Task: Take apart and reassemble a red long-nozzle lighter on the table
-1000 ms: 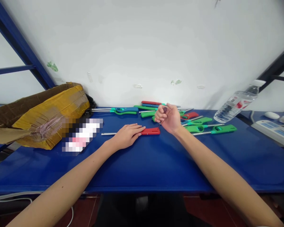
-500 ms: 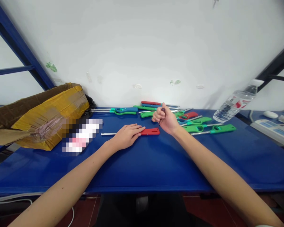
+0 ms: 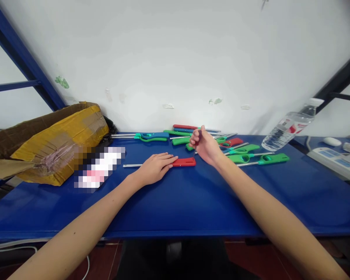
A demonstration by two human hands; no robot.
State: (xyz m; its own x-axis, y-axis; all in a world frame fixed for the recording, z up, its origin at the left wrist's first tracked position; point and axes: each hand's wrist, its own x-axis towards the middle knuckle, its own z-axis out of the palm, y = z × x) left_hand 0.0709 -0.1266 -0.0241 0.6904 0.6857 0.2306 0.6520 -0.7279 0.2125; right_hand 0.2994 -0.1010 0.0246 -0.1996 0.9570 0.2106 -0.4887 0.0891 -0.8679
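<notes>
A red long-nosed gas lighter lies on the blue table with its metal tube pointing left. My left hand rests over its middle, fingers along the far side and thumb on the near side, holding it against the tabletop. My right hand is closed around a small screwdriver. Most of its dark handle is hidden in my fist. The thin shaft points down close to the right end of the red lighter; whether the tip touches it I cannot tell.
Several green, red and blue lighters lie behind and right of my hands, others at back left. A taped cardboard box stands left, beside a blurred-out item. At right are a tilted water bottle and a power strip.
My right fist has turned slightly, with more of the thin screwdriver shaft showing. My left hand and the red lighter stay in place; the whole view has shifted a little.
</notes>
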